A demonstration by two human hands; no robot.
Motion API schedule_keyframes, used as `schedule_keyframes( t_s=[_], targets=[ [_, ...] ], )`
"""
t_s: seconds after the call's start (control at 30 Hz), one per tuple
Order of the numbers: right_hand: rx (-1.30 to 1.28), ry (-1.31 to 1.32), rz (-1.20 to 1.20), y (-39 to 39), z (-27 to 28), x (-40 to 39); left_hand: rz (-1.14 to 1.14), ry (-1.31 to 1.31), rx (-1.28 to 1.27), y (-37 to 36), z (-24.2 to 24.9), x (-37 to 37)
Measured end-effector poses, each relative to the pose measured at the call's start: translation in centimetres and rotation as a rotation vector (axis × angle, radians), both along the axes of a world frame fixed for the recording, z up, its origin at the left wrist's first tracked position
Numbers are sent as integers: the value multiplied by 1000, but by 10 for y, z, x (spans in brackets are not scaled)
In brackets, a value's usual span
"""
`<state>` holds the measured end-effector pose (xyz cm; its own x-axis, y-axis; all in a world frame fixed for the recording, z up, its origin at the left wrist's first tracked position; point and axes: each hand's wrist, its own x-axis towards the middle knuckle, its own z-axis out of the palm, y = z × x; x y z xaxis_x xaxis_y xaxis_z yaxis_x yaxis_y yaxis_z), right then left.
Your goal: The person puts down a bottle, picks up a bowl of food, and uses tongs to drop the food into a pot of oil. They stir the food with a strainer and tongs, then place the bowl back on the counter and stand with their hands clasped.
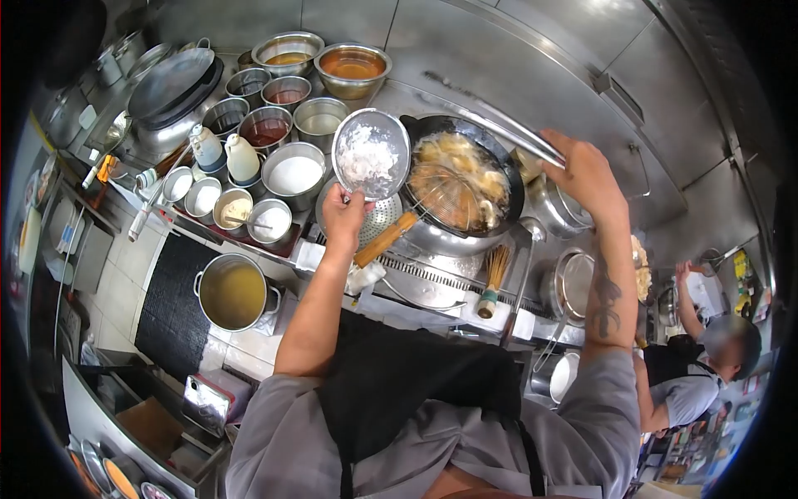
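Observation:
A metal bowl [371, 155] with white powdery pieces in it is tilted beside the wok, and my left hand [343, 218] is closed on its lower rim. My right hand [579, 172] grips long metal tongs [507, 127] that reach over the wok [517, 187]. Pale pieces of food [461, 162] bubble in oil inside the wok. A wire strainer [447, 196] rests in the wok, its wooden handle [386, 239] pointing toward me, just right of my left wrist.
Metal containers of sauces and powders [293, 171] crowd the counter at left, with two squeeze bottles [242, 158]. A bamboo brush [496, 270] lies before the wok. A pot of yellowish liquid [233, 291] stands lower left. Another person [686, 382] is at far right.

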<state>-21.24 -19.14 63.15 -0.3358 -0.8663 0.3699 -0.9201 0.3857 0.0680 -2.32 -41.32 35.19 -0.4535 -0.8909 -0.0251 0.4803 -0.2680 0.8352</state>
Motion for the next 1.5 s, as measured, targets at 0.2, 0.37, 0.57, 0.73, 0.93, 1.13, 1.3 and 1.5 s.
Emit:
schedule_keyframes(
  t_s=[0.2, 0.37, 0.57, 0.73, 0.93, 1.13, 1.3, 1.5],
  targets=[
    [263, 40, 33, 10, 10, 54, 50, -55, -241, 2, -8, -15],
    [299, 62, 2, 7, 3, 55, 62, -8, -452, 14, 11, -19],
    [333, 106, 89, 18, -3, 48, 37, 1, -338, 12, 0, -25],
    [271, 38, 56, 26, 0, 49, 58, 8, -315, 16, 6, -29],
    [186, -4, -13, 31, 1, 47, -49, 28, -61, 7, -11, -37],
    [151, 10, -12, 35, -3, 40, -140, 30, 101, 6, -22, -40],
    [223, 0, -98, 39, -7, 25, -112, -28, 169, 1, -29, -42],
    [226, 69, -220, 47, -36, -40, -59, -17, 167, 2, -28, -35]
  ],
)
